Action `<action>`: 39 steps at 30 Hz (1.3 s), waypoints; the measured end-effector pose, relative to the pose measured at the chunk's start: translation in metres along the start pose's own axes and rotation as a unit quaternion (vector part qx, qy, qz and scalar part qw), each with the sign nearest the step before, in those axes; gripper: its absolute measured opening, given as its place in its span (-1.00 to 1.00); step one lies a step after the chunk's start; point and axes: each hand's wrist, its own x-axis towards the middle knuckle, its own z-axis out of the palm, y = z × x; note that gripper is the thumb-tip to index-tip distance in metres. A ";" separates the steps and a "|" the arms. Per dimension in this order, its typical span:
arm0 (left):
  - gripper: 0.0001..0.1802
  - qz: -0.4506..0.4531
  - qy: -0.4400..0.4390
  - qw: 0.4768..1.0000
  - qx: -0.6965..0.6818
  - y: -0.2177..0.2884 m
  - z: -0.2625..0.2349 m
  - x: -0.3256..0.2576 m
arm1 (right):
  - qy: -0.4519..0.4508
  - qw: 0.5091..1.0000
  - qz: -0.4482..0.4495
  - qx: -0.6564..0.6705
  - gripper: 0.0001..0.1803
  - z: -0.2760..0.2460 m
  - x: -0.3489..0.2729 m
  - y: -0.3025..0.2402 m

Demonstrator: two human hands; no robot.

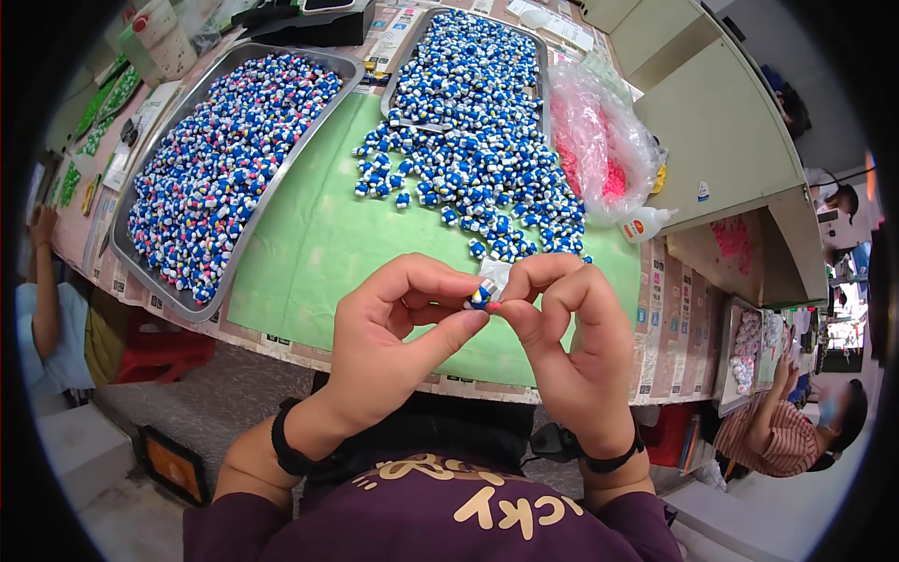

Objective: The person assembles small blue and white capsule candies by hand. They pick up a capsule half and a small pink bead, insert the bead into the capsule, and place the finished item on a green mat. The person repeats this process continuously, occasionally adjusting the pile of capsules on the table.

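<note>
My left hand (pixel 384 328) pinches a tiny blue-and-white figurine (pixel 481 294) with a bit of yellow on it, between thumb and fingertips. Against its side, my right hand (pixel 588 342) has thumb and forefinger closed on a tiny pink piece (pixel 494 307). Both hands meet above the near part of a green sheet (pixel 309 272). Just beyond the fingertips lies a small whitish wrapper-like scrap (pixel 494 271), partly hidden. A loose heap of blue-and-white figurines (pixel 496 187) spreads over the sheet in front of my hands.
At left stands a metal tray (pixel 302 155) full of figurines with pink bits. Another full tray (pixel 543 80) is at the back. A clear bag of pink pieces (pixel 609 140) and a white squeeze bottle (pixel 646 225) lie right, beside a cabinet (pixel 721 122). Other people sit at both sides.
</note>
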 end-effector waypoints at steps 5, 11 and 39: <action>-0.79 0.079 0.014 0.991 0.108 -0.001 0.008 -0.002 | 0.015 0.999 -0.015 -0.038 -0.71 0.003 -0.004 0.003; -0.77 0.168 -0.018 0.965 0.199 -0.001 0.002 -0.002 | 0.017 0.999 0.026 0.044 -0.66 0.000 -0.008 0.012; -0.81 0.044 -0.047 0.786 0.615 -0.023 -0.066 0.080 | 0.009 0.977 0.129 -0.170 -0.83 -0.059 -0.017 0.108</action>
